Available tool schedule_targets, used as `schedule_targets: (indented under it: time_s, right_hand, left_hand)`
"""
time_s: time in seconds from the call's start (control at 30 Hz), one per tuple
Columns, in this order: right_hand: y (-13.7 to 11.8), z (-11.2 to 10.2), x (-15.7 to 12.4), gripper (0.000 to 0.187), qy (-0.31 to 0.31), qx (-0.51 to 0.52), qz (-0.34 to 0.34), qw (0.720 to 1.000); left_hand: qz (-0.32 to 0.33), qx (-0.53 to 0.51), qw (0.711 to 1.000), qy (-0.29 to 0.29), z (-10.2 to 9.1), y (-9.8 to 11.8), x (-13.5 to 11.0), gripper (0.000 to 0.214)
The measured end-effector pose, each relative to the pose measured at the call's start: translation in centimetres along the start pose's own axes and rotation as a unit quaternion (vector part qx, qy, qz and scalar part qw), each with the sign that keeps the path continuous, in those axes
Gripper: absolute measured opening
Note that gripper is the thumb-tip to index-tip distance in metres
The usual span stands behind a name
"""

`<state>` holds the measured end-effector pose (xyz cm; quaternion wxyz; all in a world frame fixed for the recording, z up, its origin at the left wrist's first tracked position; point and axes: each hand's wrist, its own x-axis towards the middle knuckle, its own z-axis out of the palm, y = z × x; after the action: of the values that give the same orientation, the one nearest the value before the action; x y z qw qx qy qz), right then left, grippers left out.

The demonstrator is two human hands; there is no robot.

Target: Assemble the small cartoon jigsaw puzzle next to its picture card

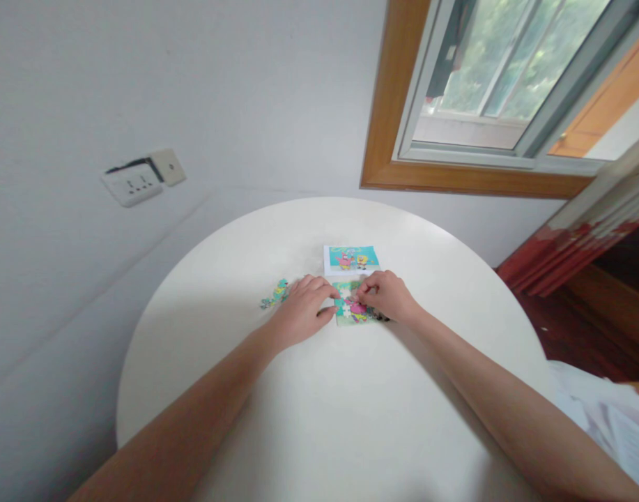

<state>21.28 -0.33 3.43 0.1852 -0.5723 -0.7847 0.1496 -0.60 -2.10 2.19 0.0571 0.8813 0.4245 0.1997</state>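
Note:
A small, partly joined cartoon jigsaw puzzle (352,312) lies in the middle of a round white table (319,404). My left hand (302,312) rests on the table at the puzzle's left edge, fingers curled, thumb and fingertips touching the pieces. My right hand (386,295) lies over the puzzle's right part with its fingertips pinched on a piece at the top. Just behind the puzzle lies a printed picture card (351,259) showing the same cartoon. A few loose puzzle pieces (275,293) lie to the left of my left hand.
The table stands against a white wall with a socket and a switch (141,179). A wood-framed window (486,97) is at the upper right, with a striped red curtain (575,237) and a dark wooden floor (575,321) to the right.

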Motion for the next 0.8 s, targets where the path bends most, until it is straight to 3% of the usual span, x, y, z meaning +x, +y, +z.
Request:
schedule_targets:
  time_s: [0.2, 0.43, 0.63, 0.8]
  right_hand:
    - [0.6, 0.4, 0.2, 0.012, -0.025, 0.097, 0.007, 0.995]
    - [0.9, 1.0, 1.2, 0.017, -0.001, 0.149, 0.046, 0.988]
    - [1.2, 0.9, 1.5, 0.016, 0.007, 0.192, 0.025, 0.981]
    - [1.8, -0.1, 2.5, 0.012, -0.030, 0.178, -0.009, 0.984]
  left_hand:
    - [0.001, -0.006, 1.000, 0.004, 0.0, 0.0, 0.0, 0.016]
    - [-0.007, -0.002, 1.000, -0.006, -0.2, 0.2, 0.0, 0.015]
    - [-0.011, 0.006, 1.000, -0.011, -0.3, 0.3, -0.1, 0.015]
    - [-0.006, 0.003, 1.000, -0.014, -0.4, 0.4, -0.1, 0.021]
